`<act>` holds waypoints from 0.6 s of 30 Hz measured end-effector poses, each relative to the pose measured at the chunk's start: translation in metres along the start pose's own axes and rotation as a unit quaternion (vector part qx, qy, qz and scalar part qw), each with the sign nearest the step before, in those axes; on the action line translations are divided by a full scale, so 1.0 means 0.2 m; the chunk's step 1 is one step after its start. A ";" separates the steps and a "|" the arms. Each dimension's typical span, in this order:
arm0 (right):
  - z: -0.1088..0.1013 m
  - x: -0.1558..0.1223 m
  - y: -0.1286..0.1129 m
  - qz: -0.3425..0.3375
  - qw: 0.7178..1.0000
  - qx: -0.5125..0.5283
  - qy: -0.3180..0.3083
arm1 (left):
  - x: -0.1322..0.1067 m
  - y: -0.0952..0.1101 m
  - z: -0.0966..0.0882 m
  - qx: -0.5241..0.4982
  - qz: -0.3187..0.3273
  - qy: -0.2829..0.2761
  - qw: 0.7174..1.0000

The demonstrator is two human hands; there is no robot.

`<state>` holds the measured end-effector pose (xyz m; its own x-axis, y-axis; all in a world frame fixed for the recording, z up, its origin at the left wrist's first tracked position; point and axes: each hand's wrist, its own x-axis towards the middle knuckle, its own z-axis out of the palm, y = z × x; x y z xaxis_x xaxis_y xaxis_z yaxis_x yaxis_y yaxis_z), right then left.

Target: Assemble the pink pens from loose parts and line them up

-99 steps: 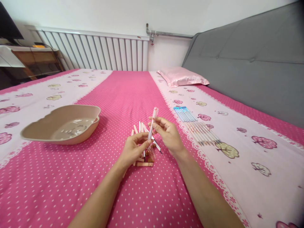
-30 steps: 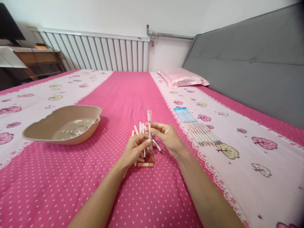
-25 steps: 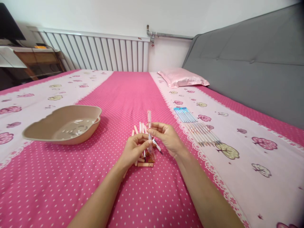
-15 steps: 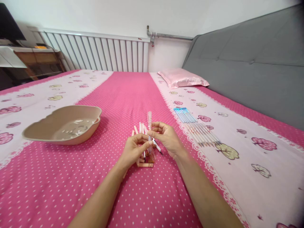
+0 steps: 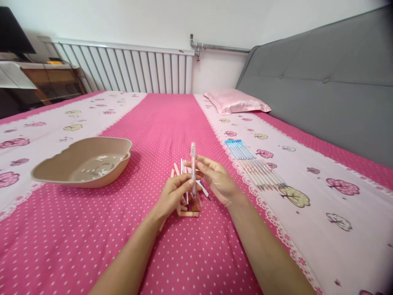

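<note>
A slim pink pen (image 5: 193, 160) stands almost upright between my two hands over the pink dotted bedspread (image 5: 159, 119). My left hand (image 5: 172, 194) pinches its lower end with thumb and forefinger. My right hand (image 5: 215, 178) is at the pen's middle, fingers stretched out and lightly touching it. Under the hands lies a small heap of pen parts (image 5: 188, 196), pink tubes and thin white refills, partly hidden by the fingers.
A beige scalloped tray (image 5: 55, 170) with several small white bits stands to the left. A row of pens (image 5: 256, 166), blue-capped ones farther back, lies to the right. A pink pillow (image 5: 236, 101), grey headboard (image 5: 322, 78) and white radiator (image 5: 123, 67) are beyond.
The pen has been turned from tilted right to nearly upright and sits lower between the hands. My right hand's fingers have loosened from a pinch to stretched out.
</note>
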<state>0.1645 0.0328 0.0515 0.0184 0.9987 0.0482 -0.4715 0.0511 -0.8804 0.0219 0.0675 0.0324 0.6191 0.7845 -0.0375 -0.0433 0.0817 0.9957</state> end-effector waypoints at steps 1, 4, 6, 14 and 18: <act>0.00 0.00 0.00 -0.002 1.000 0.001 0.001 | 0.00 0.00 0.00 -0.004 -0.008 0.000 1.000; -0.01 0.01 0.01 -0.008 1.000 -0.002 0.010 | -0.01 0.01 0.01 -0.019 -0.041 -0.005 0.999; -0.01 0.01 0.01 -0.012 1.000 -0.003 0.021 | -0.02 0.01 0.01 -0.020 -0.041 -0.009 0.999; -0.01 0.01 0.01 -0.022 0.998 -0.022 0.059 | -0.01 -0.01 0.00 0.005 -0.014 -0.017 1.000; -0.02 0.01 0.02 -0.026 0.997 -0.021 0.076 | -0.01 -0.02 0.00 0.008 -0.004 -0.022 1.000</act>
<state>0.1658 0.0359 0.0475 0.1767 0.9839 0.0248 -0.4288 0.0996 -0.8979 0.0208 0.0663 0.0291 0.6535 0.7558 -0.0416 -0.0266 0.0778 0.9966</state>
